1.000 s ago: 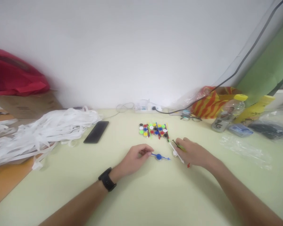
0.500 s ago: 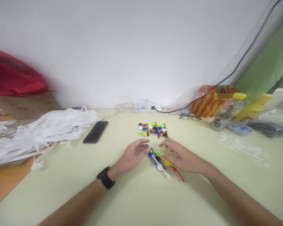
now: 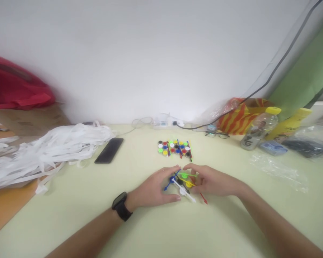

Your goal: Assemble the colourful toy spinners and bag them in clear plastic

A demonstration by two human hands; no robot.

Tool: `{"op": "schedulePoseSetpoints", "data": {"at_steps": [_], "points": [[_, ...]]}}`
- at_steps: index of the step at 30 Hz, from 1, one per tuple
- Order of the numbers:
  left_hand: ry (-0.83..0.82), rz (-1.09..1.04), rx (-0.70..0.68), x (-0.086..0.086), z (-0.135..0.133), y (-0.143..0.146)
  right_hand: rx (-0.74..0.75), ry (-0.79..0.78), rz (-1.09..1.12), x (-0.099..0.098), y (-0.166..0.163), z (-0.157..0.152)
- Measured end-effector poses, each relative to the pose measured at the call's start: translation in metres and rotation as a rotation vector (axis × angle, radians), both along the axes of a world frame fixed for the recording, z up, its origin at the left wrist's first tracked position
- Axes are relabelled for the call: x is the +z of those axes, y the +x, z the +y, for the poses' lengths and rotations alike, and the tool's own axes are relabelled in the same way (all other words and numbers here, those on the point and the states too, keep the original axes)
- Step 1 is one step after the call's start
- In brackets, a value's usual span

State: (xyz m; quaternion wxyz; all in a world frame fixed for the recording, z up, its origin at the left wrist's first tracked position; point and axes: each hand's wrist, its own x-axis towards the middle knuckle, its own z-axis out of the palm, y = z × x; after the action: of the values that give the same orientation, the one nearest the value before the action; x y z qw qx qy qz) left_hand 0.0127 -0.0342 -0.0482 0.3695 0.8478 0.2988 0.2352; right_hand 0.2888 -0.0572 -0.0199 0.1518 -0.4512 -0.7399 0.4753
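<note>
Several plastic spinner arrows with round hubs lie in an overlapping pile before me: a blue arrow (image 3: 167, 186), a white arrow (image 3: 190, 196), a green arrow (image 3: 184, 175), a yellow arrow (image 3: 188, 184), a red arrow (image 3: 204, 199) and a black one partly covered. My left hand (image 3: 157, 187) is open, thumb and fingers spread around the pile's left side. From the right, my right hand (image 3: 215, 180) curves round the pile, also open, with its index finger and thumb apart. Its fingers hide part of the red arrow.
Behind the pile lies a group of coloured discs and arrows (image 3: 174, 147). A phone (image 3: 109, 150) and a heap of white straps (image 3: 56, 154) are on the left. At the right are a bottle (image 3: 260, 129), glasses (image 3: 217, 134) and clear plastic wrap (image 3: 280, 173).
My left hand has opened wider and moved slightly nearer to me. The blue arrow has turned to slant the other way. My right hand has shifted slightly left, and the arrows are closer together.
</note>
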Motion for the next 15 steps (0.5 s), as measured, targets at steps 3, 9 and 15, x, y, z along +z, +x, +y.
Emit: {"op": "schedulePoseSetpoints", "data": {"at_steps": [3, 9, 15], "points": [[0.049, -0.028, -0.005, -0.003, 0.001, 0.002, -0.006, 0.001, 0.161, -0.008, -0.012, 0.002], [0.094, -0.064, 0.063, -0.005, 0.003, 0.006, -0.045, 0.098, 0.235, -0.015, -0.026, 0.003], [0.015, -0.056, 0.077, -0.005, 0.003, 0.006, 0.01, 0.286, 0.071, -0.01, -0.02, -0.004]]}}
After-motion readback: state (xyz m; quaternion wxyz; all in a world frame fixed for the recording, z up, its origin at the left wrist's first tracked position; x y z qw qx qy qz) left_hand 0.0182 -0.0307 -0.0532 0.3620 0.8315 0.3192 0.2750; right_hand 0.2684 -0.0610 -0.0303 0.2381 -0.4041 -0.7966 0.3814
